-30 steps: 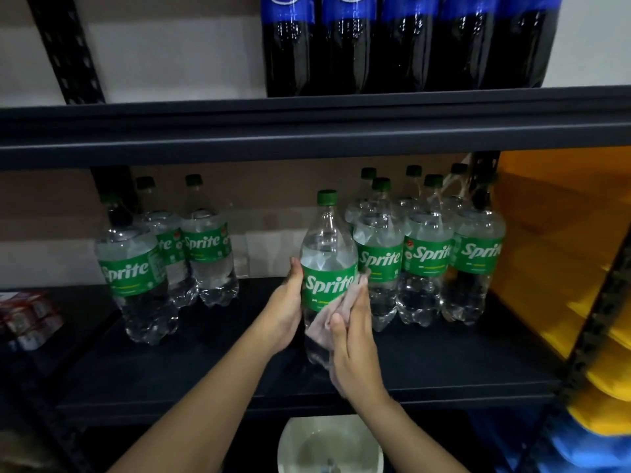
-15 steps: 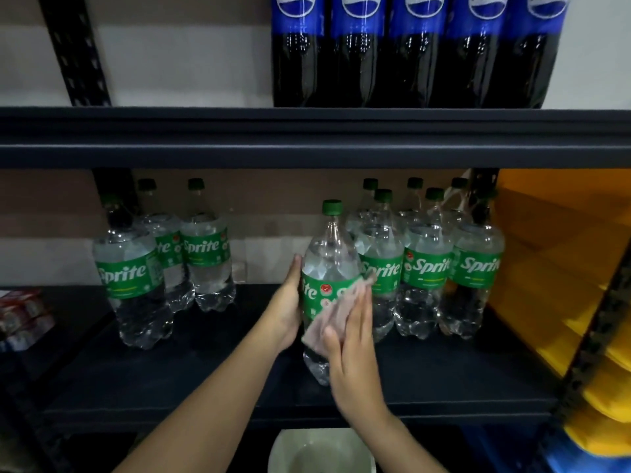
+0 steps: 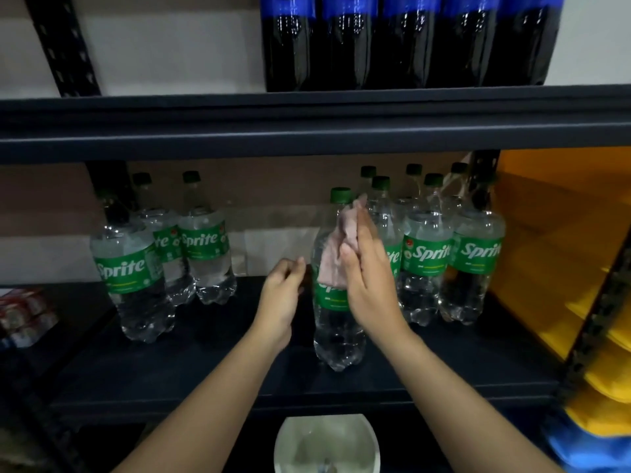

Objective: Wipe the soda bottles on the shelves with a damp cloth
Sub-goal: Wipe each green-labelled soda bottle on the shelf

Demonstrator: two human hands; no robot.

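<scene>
A clear Sprite bottle (image 3: 338, 332) with a green cap and label stands alone near the front of the dark middle shelf (image 3: 205, 363). My right hand (image 3: 372, 285) presses a pink cloth (image 3: 333, 264) flat against the bottle's upper body, its fingers straight and reaching toward the neck. The cloth covers part of the label. My left hand (image 3: 281, 298) hovers just left of the bottle with loosely curled fingers and a small gap, holding nothing.
More Sprite bottles stand at the right (image 3: 423, 268) and left (image 3: 129, 268). Dark cola bottles (image 3: 348, 46) fill the upper shelf (image 3: 307, 131). A white bowl (image 3: 327, 445) sits below. Yellow goods (image 3: 546, 250) are at the right and red packs (image 3: 24, 315) at the left.
My right hand has slid the cloth up from the label to the bottle's shoulder and neck. My left hand has let go of the bottle and drawn slightly away to the left.
</scene>
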